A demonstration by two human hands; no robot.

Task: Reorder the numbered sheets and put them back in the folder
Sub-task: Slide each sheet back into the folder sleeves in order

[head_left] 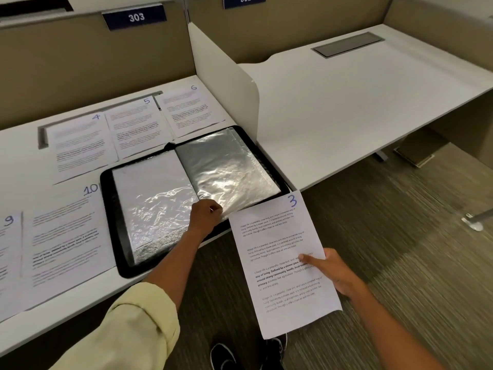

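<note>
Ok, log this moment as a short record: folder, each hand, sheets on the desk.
folder: black folder open on the desk, clear sleeves showing
left hand: left hand pinches the lower corner of the right-hand sleeve
right hand: right hand holds sheet 3 off the desk edge, over the floor
sheets on desk: 4, 5, 6, 9, 10
</note>
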